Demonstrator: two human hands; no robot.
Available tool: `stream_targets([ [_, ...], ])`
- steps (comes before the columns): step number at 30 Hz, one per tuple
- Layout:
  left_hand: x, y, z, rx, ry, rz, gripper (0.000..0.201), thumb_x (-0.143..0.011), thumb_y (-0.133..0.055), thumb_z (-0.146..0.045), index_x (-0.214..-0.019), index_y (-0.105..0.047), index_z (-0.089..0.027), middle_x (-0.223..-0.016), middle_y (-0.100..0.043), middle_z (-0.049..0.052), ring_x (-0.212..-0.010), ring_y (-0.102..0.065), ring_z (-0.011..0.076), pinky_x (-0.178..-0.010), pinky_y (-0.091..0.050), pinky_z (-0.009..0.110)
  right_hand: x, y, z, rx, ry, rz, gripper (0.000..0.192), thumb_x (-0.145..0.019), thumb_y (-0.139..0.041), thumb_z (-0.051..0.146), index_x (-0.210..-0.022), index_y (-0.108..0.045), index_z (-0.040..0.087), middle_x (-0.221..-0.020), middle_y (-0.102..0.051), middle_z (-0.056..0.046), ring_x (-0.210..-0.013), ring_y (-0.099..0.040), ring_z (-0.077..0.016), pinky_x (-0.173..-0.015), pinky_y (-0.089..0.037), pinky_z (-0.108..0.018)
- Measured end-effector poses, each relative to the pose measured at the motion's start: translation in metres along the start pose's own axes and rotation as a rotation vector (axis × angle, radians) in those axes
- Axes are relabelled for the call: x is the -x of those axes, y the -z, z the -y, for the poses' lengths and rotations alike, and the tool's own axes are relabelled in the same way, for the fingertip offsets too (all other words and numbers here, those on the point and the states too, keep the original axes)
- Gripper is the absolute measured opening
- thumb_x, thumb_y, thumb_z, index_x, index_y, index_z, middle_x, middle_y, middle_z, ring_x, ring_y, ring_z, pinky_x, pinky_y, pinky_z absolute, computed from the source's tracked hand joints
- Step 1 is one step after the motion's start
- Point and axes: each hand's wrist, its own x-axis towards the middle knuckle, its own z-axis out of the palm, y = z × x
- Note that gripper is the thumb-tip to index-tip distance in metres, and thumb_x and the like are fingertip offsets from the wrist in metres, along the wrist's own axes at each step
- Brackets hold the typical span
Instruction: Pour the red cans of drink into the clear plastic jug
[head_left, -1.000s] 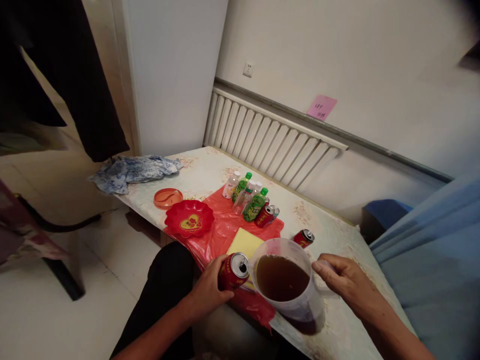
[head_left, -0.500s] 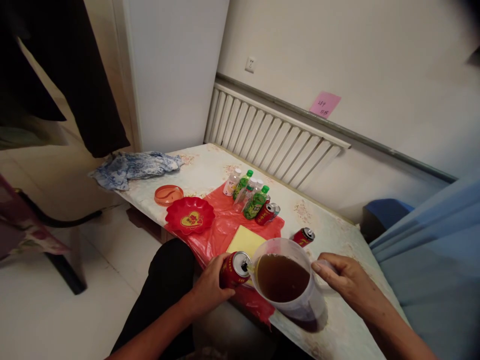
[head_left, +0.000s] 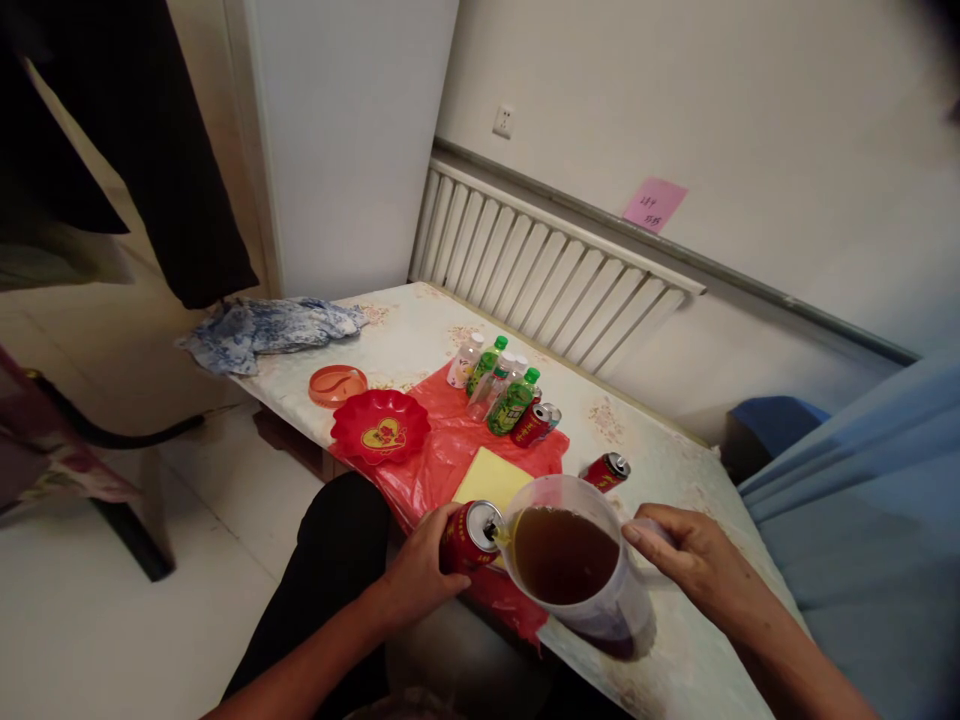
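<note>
My left hand (head_left: 415, 576) grips a red drink can (head_left: 469, 536) that is tilted, with its open top against the rim of a clear plastic jug (head_left: 571, 560). Brown liquid fills the jug, which stands at the near edge of the table (head_left: 675, 650). A thin stream runs from the can into the jug. My right hand (head_left: 686, 560) is closed on the jug's handle on its right side.
A red plastic sheet (head_left: 450, 450) carries a yellow pad (head_left: 491, 478), a red heart dish (head_left: 380, 425), several small bottles (head_left: 504, 392) and a lying can (head_left: 534, 424). Another red can (head_left: 606, 471), an orange dish (head_left: 337, 384) and a blue cloth (head_left: 262, 330) lie on the table.
The can has tipped further toward the jug's rim, and liquid now runs from it. Both hands keep their hold. The view shifted slightly.
</note>
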Motion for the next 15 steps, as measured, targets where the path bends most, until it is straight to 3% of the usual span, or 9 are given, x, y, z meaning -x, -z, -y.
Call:
stream_targets([
  [15, -0.0003, -0.0002, 0.0006, 0.030, -0.013, 0.004, 0.072, -0.057, -0.067, -0.007, -0.125, -0.046, -0.020, -0.128, -0.056, 0.009, -0.121, -0.052, 0.0274, -0.106, -0.039, 0.042, -0.0008, -0.0007, -0.0007, -0.014, 0.001, 0.017, 0.045, -0.082, -0.050, 0.053, -0.054, -0.038, 0.020, -0.053, -0.031, 0.005, -0.052, -0.029, -0.0105, -0.048, -0.028, -0.023],
])
